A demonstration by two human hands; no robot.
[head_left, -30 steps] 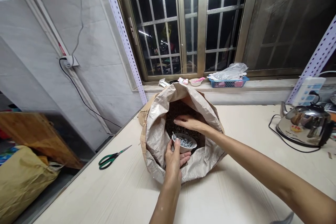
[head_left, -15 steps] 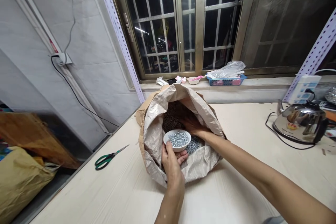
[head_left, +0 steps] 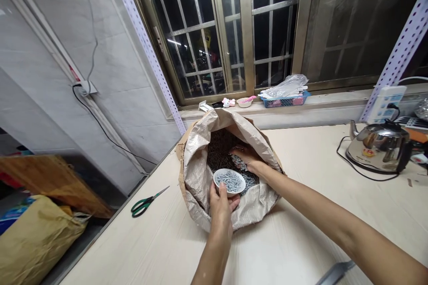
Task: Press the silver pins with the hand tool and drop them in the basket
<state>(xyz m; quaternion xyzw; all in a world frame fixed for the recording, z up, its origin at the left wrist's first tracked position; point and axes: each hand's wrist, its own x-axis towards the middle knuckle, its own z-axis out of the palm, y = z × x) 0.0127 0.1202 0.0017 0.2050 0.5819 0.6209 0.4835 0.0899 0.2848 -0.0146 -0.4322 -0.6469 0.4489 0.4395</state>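
A brown sack (head_left: 194,178) with a pale woven lining lies on the table, its mouth turned towards me. Many small silvery screws (head_left: 252,183) fill its inside. My left hand (head_left: 221,202) grips a white bowl (head_left: 229,192) at the sack's mouth, thumb over the rim and fingers underneath. Screws lie in this bowl too. Just behind it, inside the sack, my right hand (head_left: 246,156) is closed around a clump of screws (head_left: 238,161). Shadow and the sack's lining partly hide its fingertips.
Green-handled scissors (head_left: 143,205) lie left of the sack. At the right stands a steel kettle (head_left: 377,147) with its black cord. A blue basket (head_left: 284,100) and a small bowl (head_left: 245,103) sit on the windowsill. A grey object (head_left: 334,272) shows at the bottom edge.
My right hand has come up out of the deeper shadow of the sack, now with screws in it. The bowl in my left hand has shifted slightly and tilts more towards me.
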